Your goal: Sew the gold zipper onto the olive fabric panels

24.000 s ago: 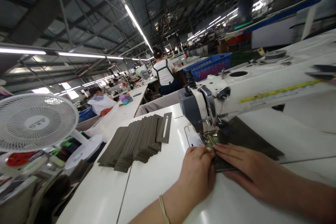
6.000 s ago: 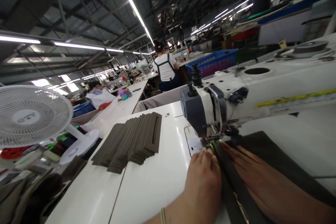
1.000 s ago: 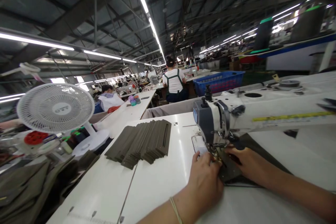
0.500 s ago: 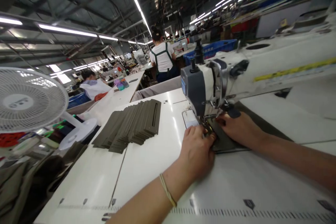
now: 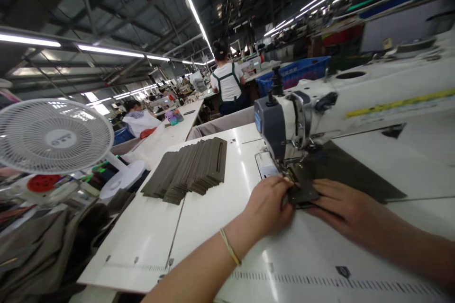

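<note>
A white and grey sewing machine (image 5: 272, 123) stands over a dark olive fabric piece (image 5: 350, 170) on the white table. A small olive panel (image 5: 302, 189) lies under its needle area. My left hand (image 5: 272, 203), with a band on the wrist, has its fingers pressed together at the panel's left edge. On the panel's right side, my right hand (image 5: 344, 208) holds the edge between fingers and thumb. Left of the machine, a fanned stack of olive panels (image 5: 188, 168) rests on the table.
A white fan (image 5: 60, 137) stands at the left, above piled dark cloth (image 5: 39, 246). Farther back are a person in a white shirt (image 5: 227, 83), a seated person (image 5: 137, 116), and a blue crate (image 5: 295, 73). A ruler scale runs along the table's front.
My right hand has moved back from beside the needle toward me, and now grips the small panel's right side. The small panel shows more clearly. The view has shifted slightly.
</note>
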A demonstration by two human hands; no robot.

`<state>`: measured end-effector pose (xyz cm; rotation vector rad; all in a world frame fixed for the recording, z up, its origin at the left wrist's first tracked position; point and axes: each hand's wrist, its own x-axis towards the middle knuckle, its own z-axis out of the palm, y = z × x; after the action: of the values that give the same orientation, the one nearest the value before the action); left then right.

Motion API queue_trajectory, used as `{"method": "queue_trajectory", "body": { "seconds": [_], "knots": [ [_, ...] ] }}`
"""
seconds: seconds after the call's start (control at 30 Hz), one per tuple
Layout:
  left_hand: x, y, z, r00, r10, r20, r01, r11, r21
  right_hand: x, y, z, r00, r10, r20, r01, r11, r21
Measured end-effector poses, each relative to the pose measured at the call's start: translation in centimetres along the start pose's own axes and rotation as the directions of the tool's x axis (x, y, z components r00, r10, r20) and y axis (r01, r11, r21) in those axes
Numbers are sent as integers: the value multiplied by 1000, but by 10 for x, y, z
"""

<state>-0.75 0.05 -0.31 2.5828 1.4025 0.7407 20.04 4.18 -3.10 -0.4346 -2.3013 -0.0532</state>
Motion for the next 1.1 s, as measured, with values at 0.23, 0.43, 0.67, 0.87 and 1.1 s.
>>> {"method": "queue_trajectory", "body": {
  "seconds": [0.23, 0.43, 0.67, 0.87, 1.1],
  "knots": [
    [-9, 3, 10, 996, 66, -52, -57, 984, 166, 2, -4, 3, 992, -114, 51, 115, 993, -9],
    [-1, 13, 1, 988, 131, 78, -150, 930, 337, 2, -4, 8, 992, -120, 40, 122, 992, -44],
    [7, 6, 0, 988, 123, 96, -150, 922, 356, 11, 1, 7, 993, -113, 44, 115, 992, -48],
    [16, -1, 1, 987, 157, 36, -159, 909, 384, 18, 10, 11, 995, -100, 5, 100, 994, -47],
    [27, -16, 9, 989, 149, -4, -136, 917, 374, 28, 22, 17, 994, -106, -23, 104, 992, -67]
  ]
}}
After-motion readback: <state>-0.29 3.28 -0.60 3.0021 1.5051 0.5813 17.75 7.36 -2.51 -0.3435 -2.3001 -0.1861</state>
